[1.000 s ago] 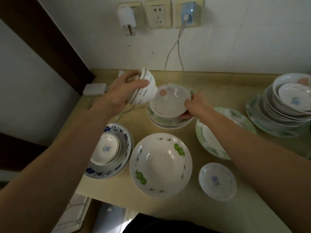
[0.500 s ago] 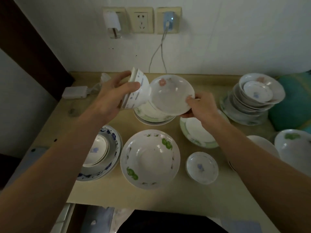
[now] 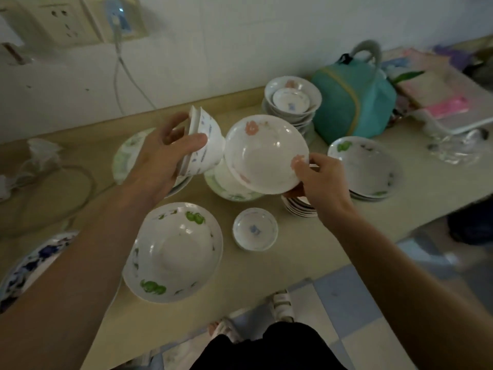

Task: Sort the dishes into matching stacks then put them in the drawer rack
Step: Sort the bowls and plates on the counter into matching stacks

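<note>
My left hand (image 3: 165, 158) grips a small stack of blue-patterned rice bowls (image 3: 204, 145), tilted on its side above the counter. My right hand (image 3: 317, 180) pinches the rim of a shallow white dish with pink flowers (image 3: 264, 153), held tilted in the air just right of the rice bowls. Below them on the counter lie a large green-patterned bowl (image 3: 173, 252), a small saucer with a blue mark (image 3: 254, 232), a green-rimmed plate (image 3: 226, 186) and a stack of small dishes (image 3: 298, 206) partly hidden by my right hand.
A tall stack of dishes (image 3: 292, 102) stands at the back beside a teal bag (image 3: 354, 102). A green-patterned bowl stack (image 3: 365, 169) sits at the right. A blue-patterned plate (image 3: 32, 263) lies at the far left. Cables (image 3: 53, 180) trail at the left. The counter edge (image 3: 266, 287) runs near my feet.
The view has swung right and closer, revealing the teal bag and more dishes. My right hand has carried the pink-flowered dish up and to the right; my left hand still holds the rice bowls.
</note>
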{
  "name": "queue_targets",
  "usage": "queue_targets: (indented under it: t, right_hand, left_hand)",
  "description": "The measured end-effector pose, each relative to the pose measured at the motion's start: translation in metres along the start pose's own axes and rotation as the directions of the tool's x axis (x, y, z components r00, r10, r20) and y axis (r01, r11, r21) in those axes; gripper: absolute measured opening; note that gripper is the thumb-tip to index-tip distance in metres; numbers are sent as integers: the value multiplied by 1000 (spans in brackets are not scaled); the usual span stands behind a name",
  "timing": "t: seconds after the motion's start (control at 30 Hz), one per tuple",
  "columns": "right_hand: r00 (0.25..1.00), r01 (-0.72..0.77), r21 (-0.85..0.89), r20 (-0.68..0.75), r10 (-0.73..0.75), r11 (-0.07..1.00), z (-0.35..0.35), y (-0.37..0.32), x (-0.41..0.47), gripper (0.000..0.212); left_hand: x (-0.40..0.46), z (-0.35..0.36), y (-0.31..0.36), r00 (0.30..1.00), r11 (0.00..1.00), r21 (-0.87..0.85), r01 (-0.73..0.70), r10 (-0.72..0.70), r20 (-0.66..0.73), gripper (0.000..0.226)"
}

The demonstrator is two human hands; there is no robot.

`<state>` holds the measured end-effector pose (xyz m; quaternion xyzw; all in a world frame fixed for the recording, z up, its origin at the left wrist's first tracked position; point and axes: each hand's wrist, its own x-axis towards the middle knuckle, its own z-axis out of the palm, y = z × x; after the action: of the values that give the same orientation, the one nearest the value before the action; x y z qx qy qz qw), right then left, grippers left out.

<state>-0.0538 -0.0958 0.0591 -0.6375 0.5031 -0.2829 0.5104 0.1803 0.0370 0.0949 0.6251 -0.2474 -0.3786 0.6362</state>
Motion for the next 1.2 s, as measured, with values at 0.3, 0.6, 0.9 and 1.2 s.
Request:
queue_targets:
  t: [0.3,0.6,0.9,1.2]
  right_hand:
    - [990,31,220,-138,0,975,-97,13,18,14]
    - [998,33,198,-55,-23,980,-186,66,66,13]
    - [999,31,145,38,-37,989,-227,100,97,20]
    - [996,0,196,89,-18,981,-233,112,112,16]
  left_hand:
    - [-7,89,-5,988,847,509,-152,111,110,94]
    - [-4,205,-46,991,557,820,-130,37,132,113]
    - [-6,237,-71,998,359,932,-52,41,40,109]
    - [1,245,-83,999,278,959,-49,32,42,110]
